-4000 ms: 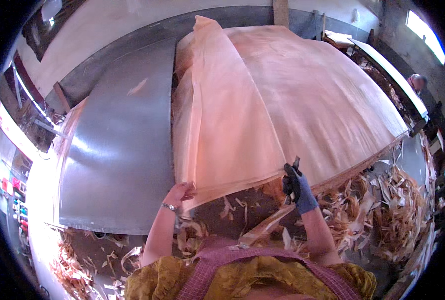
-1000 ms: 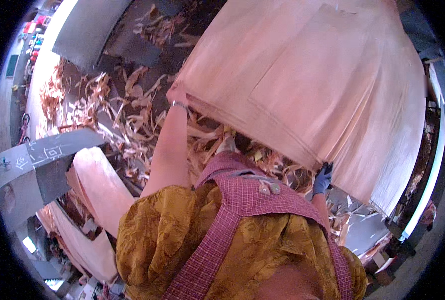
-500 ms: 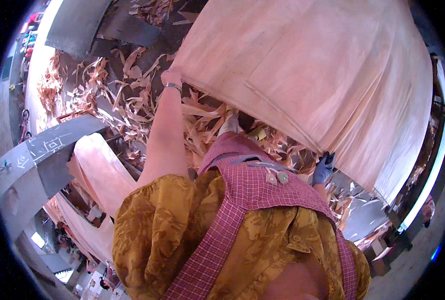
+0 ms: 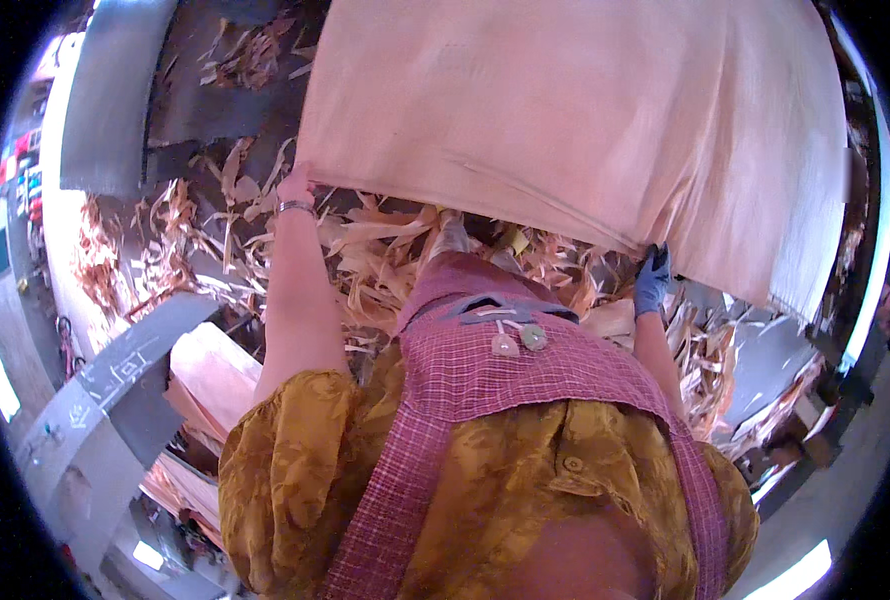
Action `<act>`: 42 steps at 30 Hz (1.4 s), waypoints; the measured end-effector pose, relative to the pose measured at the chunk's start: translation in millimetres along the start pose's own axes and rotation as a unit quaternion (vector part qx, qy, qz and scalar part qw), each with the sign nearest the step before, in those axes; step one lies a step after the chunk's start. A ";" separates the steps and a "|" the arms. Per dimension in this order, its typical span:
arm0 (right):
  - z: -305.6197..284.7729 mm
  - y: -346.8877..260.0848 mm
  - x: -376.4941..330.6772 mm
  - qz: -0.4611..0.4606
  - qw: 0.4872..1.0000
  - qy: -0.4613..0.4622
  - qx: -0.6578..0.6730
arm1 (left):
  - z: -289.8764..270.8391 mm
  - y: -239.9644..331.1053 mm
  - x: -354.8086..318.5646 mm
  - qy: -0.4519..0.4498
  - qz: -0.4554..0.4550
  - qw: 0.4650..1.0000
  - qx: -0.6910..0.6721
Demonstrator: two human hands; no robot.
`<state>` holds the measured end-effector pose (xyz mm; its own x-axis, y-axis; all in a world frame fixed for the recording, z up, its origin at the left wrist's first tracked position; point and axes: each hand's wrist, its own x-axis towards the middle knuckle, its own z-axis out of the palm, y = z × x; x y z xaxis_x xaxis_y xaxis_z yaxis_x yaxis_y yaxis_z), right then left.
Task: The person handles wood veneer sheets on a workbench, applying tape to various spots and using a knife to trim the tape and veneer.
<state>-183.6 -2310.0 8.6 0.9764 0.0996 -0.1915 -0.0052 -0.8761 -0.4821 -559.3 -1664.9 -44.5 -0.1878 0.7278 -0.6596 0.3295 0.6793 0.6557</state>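
Observation:
A large, thin sheet of pale wood veneer [image 4: 525, 110] fills the upper part of the view. My bare left hand [image 4: 296, 184], with a bracelet at the wrist, is closed on the sheet's near left corner. Farther right, my right hand [image 4: 652, 282] in a blue-grey glove with dark fingertips pinches the near edge. Between the two hands, a narrow fold or overlapping strip runs along that edge. Wrinkles rise in the veneer above my right hand, and its right side droops.
Veneer scraps [image 4: 365, 245] litter the floor under the near edge and to the left. A curved grey metal frame [image 4: 115, 370] with chalk-like marks stands at lower left, beside more veneer pieces [image 4: 215, 370]. A grey panel [image 4: 770, 370] lies at right.
The view has turned, and the sheet's near edge now lies more level across it. Relative to my body, my right hand is farther forward. Both hands keep their hold on the veneer.

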 end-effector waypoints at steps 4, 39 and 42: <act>-2.9 -18.1 -8.0 -0.054 0.999 -0.003 0.007 | -18.2 -0.9 3.4 -0.019 -0.001 1.000 -0.023; -157.2 165.9 -3.3 0.031 0.968 0.140 0.206 | 175.6 -35.1 -371.5 -0.189 0.570 0.385 0.701; -149.6 279.9 4.8 0.040 0.971 0.186 0.145 | 203.8 -40.5 -376.4 -0.215 0.577 0.370 0.696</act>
<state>-148.1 -2625.3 0.7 0.9805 -0.1881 0.0572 -0.0926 -0.6986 -0.7095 -313.4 -1985.5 102.3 0.8870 0.1721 -0.4286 0.1738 -0.9841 -0.0356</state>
